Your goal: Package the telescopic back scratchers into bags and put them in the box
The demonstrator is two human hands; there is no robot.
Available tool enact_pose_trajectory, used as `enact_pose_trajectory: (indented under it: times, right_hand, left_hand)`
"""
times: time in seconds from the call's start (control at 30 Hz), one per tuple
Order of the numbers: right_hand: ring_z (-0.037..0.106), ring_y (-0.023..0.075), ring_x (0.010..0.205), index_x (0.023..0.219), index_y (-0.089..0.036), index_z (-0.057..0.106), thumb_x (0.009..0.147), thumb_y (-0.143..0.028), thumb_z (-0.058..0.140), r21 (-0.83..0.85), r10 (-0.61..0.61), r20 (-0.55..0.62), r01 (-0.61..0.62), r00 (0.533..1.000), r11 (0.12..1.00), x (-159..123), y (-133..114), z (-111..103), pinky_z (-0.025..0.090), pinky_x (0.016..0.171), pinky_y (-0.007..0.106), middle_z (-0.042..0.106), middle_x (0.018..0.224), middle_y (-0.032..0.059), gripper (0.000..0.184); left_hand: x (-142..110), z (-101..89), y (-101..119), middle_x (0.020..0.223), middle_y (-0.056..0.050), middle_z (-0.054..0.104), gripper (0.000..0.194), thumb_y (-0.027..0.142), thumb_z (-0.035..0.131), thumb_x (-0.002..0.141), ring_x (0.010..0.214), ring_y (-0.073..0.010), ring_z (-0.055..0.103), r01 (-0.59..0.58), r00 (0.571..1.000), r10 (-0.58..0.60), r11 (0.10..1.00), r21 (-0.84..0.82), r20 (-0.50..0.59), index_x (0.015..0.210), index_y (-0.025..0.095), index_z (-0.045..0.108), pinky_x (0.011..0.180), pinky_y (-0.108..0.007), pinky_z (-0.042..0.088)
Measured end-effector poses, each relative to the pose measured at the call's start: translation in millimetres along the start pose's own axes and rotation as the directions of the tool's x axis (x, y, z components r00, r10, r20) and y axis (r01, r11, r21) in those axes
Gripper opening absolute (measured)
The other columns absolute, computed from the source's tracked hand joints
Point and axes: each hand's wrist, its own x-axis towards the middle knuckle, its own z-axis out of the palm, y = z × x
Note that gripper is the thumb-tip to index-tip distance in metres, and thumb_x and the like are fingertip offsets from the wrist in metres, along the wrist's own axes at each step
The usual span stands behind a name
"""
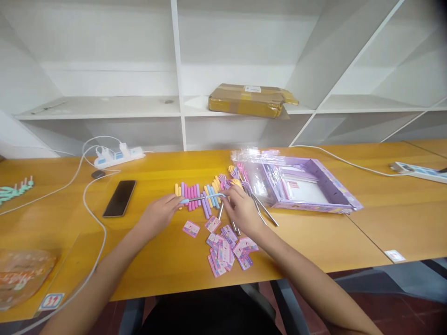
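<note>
A thin back scratcher [200,198] with light-blue ends and a metal rod spans both hands, held level above the table. My left hand [160,214] pinches its blue handle end. The other blue end is in the closed fingers of my right hand [241,209], which partly hide it. Beneath it lie rows of pink, purple, yellow and blue handles [193,193]. Beside my right hand is a bunch of claw-shaped scratcher heads [235,172] with metal rods [267,214]. Several small printed cards [223,251] are spread in front, nearer to me.
An open purple box [319,186] stands at the right, with clear plastic packaging [256,179] beside it. A phone [119,198], a power strip [118,157] and white cables are at the left. On the shelf behind sits a taped cardboard parcel [249,100]. An orange bag [26,277] lies front left.
</note>
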Motion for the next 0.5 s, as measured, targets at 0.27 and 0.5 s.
enact_pose_trajectory:
  times: [0.27, 0.5]
  right_hand:
    - [0.060, 0.0150, 0.068, 0.113, -0.022, 0.064, 0.106, -0.023, 0.059, 0.036, 0.018, 0.083, -0.021, 0.996, 0.999, -10.3, 11.2, -7.5, 0.050, 0.069, 0.031, 0.068, 0.100, 0.0044, 0.009]
    - [0.061, 0.0169, 0.068, 0.106, -0.023, 0.068, 0.107, -0.033, 0.057, 0.039, 0.062, 0.075, -0.065, 0.995, 0.997, -12.7, 22.2, -16.0, 0.048, 0.066, 0.031, 0.068, 0.085, 0.0026, 0.015]
  left_hand:
    - [-10.5, -12.9, 4.6, 0.112, -0.009, 0.070, 0.037, 0.042, 0.039, 0.113, 0.087, -0.0196, 0.070, 0.083, 0.986, -0.083, 0.996, 0.007, 0.141, 0.130, 0.021, 0.064, 0.073, -0.031, 0.053]
    - [-7.7, -13.7, -3.5, 0.101, -0.009, 0.071, 0.037, 0.037, 0.039, 0.113, 0.086, -0.0225, 0.066, 0.000, 0.998, -0.015, 0.974, 0.226, 0.064, 0.116, 0.019, 0.071, 0.075, -0.034, 0.048]
